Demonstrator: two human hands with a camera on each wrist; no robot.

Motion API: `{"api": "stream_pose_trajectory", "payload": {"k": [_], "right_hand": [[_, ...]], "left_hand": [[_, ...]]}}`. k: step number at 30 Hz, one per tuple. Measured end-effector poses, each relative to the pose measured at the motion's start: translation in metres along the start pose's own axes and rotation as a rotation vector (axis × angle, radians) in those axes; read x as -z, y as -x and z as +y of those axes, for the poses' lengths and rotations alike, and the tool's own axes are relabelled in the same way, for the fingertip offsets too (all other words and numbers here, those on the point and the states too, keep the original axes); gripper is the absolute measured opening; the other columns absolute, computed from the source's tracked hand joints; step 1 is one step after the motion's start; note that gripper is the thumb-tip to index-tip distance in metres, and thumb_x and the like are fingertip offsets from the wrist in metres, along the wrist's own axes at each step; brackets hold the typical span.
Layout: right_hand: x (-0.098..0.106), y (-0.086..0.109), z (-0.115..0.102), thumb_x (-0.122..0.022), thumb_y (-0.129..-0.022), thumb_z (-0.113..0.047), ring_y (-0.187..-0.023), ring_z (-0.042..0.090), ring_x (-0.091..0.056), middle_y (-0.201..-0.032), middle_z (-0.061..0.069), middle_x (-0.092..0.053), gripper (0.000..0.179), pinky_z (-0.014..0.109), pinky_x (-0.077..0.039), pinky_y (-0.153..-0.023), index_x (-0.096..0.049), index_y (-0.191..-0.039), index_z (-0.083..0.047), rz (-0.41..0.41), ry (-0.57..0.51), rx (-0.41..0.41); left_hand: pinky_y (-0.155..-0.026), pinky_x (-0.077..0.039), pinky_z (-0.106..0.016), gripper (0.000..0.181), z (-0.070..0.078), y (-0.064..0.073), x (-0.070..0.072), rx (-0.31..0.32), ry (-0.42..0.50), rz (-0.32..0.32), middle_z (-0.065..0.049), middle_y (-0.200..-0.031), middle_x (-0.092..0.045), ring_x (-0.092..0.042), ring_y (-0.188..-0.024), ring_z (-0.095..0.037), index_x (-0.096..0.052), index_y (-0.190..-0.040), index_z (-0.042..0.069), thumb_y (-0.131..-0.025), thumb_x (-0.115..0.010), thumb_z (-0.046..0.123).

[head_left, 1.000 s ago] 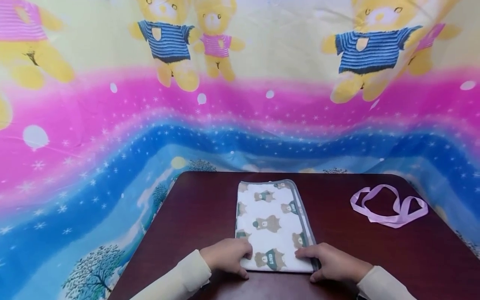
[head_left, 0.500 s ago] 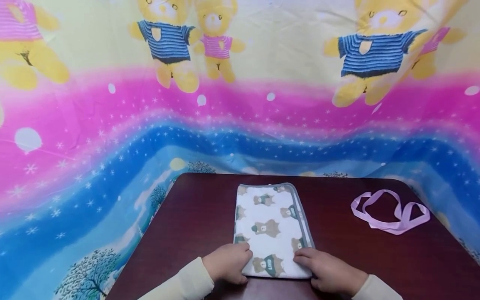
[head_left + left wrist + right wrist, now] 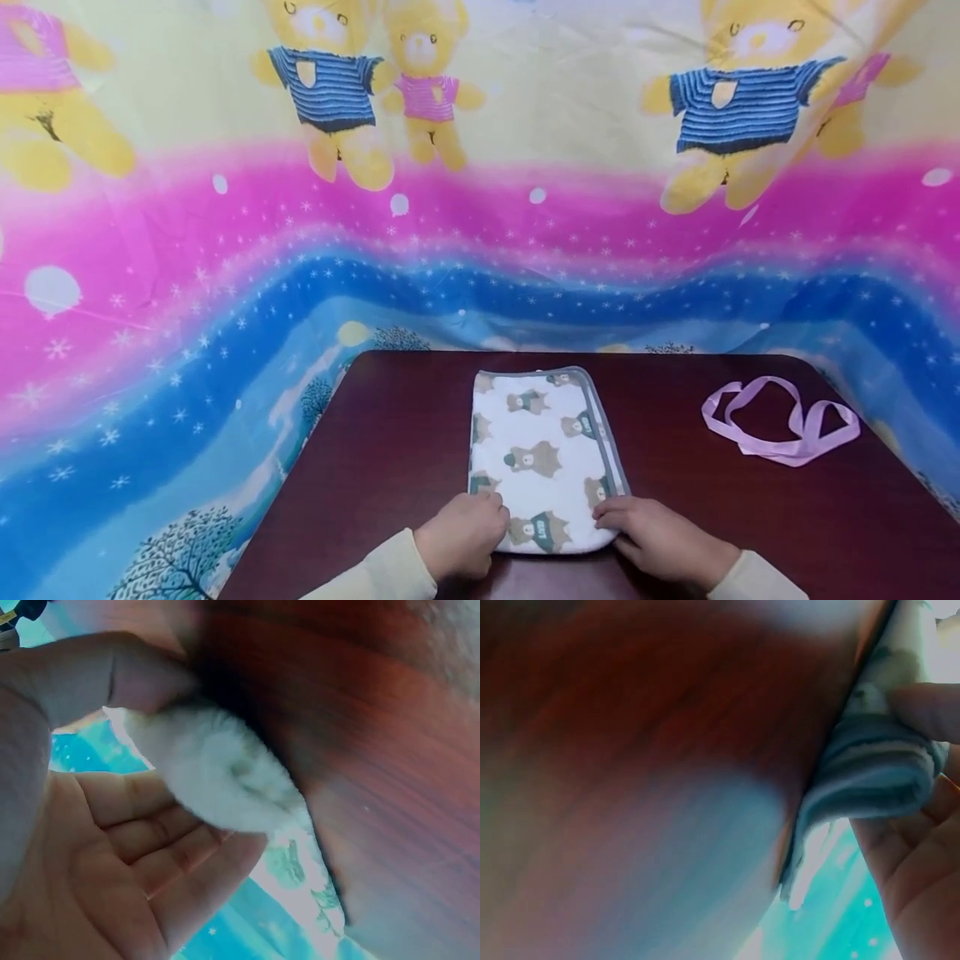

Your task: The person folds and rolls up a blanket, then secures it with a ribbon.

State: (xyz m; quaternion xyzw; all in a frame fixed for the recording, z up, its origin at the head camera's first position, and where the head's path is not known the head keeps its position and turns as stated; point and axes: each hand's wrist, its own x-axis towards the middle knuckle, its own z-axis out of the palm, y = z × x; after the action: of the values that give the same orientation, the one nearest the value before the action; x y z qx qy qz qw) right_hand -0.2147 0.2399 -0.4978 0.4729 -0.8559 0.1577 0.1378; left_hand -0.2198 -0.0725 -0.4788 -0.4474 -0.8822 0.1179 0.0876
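Note:
A folded white cloth with brown bear prints and grey trim lies lengthwise on the dark table. At its near left corner, my left hand pinches the fabric; the left wrist view has the cloth's fluffy edge between thumb and fingers. My right hand grips the near right corner. In the right wrist view the grey-trimmed layers bend into a loop between the thumb and the fingers. Both near corners are partly hidden by the hands in the head view.
A loose pink ribbon lies looped on the right side of the reddish-brown table. Behind the table hangs a bear-printed curtain, close along its far edge.
My left hand has shifted slightly right and its fingers have closed on the cloth's corner. The near right corner now bends upward in the right hand. The ribbon stays in place.

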Motion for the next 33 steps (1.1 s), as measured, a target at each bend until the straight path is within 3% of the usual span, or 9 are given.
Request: {"api": "stream_pose_trajectory", "payload": {"k": [7, 14, 26, 33], "right_hand": [[0.011, -0.002, 0.008, -0.071, -0.083, -0.006, -0.095, 0.010, -0.064, -0.103, -0.004, -0.069, 0.022, 0.035, -0.054, -0.077, -0.072, -0.105, -0.010, -0.121, -0.107, -0.142], [0.016, -0.004, 0.012, -0.070, -0.087, -0.009, -0.088, 0.002, -0.063, -0.098, -0.013, -0.068, 0.019, 0.032, -0.055, -0.072, -0.074, -0.104, -0.016, -0.172, -0.178, -0.220], [0.027, -0.006, 0.023, -0.061, -0.096, -0.014, -0.084, 0.000, -0.054, -0.094, -0.019, -0.060, 0.014, 0.030, -0.050, -0.072, -0.067, -0.108, -0.019, -0.173, -0.283, -0.319], [0.029, -0.006, 0.031, -0.056, -0.100, -0.023, -0.091, 0.003, -0.055, -0.100, -0.018, -0.061, 0.016, 0.032, -0.049, -0.076, -0.065, -0.113, -0.021, -0.150, -0.315, -0.400]], "left_hand": [[-0.048, -0.044, -0.028, 0.024, -0.010, 0.000, 0.002, 0.027, 0.101, -0.004, 0.010, -0.069, -0.049, -0.050, -0.059, -0.007, -0.058, -0.070, 0.021, -0.064, -0.081, 0.018], [-0.047, -0.039, -0.026, 0.032, -0.031, 0.003, 0.001, 0.058, 0.394, -0.021, 0.011, -0.057, -0.041, -0.036, -0.050, -0.006, -0.045, -0.059, 0.020, -0.078, -0.062, 0.000], [-0.052, -0.036, -0.017, 0.018, -0.048, 0.009, 0.002, 0.081, 0.683, 0.009, 0.012, -0.061, -0.038, -0.040, -0.054, -0.002, -0.049, -0.079, 0.019, -0.091, -0.053, 0.006], [-0.051, -0.038, -0.018, 0.013, -0.058, 0.007, -0.002, 0.171, 0.880, -0.004, 0.014, -0.062, -0.045, -0.042, -0.053, -0.001, -0.056, -0.085, 0.020, -0.091, -0.053, 0.010]]}}
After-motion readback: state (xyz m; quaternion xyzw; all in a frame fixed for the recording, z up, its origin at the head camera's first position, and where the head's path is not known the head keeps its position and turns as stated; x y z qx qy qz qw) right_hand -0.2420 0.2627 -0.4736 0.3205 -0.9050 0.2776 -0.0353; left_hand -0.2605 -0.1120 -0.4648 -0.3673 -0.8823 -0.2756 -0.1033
